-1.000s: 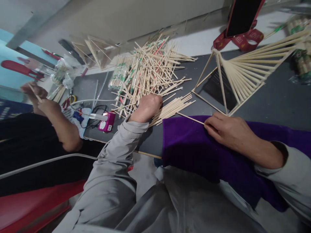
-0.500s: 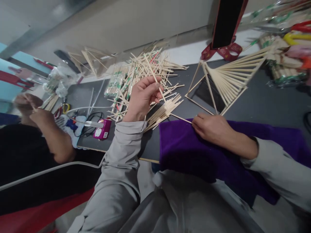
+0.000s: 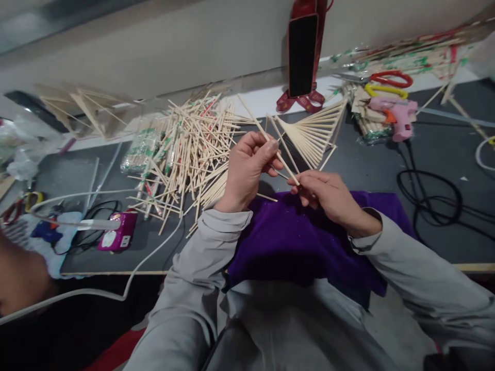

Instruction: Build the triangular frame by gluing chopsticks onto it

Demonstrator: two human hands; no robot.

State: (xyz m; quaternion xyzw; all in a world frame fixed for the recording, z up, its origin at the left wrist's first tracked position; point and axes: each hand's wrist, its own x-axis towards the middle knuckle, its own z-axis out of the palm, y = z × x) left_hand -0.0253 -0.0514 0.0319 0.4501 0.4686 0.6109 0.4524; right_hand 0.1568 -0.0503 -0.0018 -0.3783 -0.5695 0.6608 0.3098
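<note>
A thin wooden stick (image 3: 253, 117) slants down between my hands. My left hand (image 3: 251, 167) pinches it along its length, with the upper end jutting out past the fingers. At its lower end, the fingertips of my right hand (image 3: 323, 196) close on it, above the purple cloth (image 3: 278, 242). Part of another thin stick shows behind the fingers; I cannot tell which hand bears it. Just beyond my hands stands a frame of sticks (image 3: 309, 135) glued in a fan shape. A big loose pile of sticks (image 3: 201, 139) lies left of my left hand.
Right of the frame lie a pink glue gun (image 3: 402, 118) with a coiled black cable (image 3: 429, 198), and red-handled scissors (image 3: 390, 79). A phone (image 3: 302, 55) leans at the back. On the left are a magenta power adapter (image 3: 117, 232), a white cord (image 3: 154, 257) and a person's arm (image 3: 23, 273).
My right hand has risen from the cloth and come left to the lower end of the stick in my left hand. The view has swung right.
</note>
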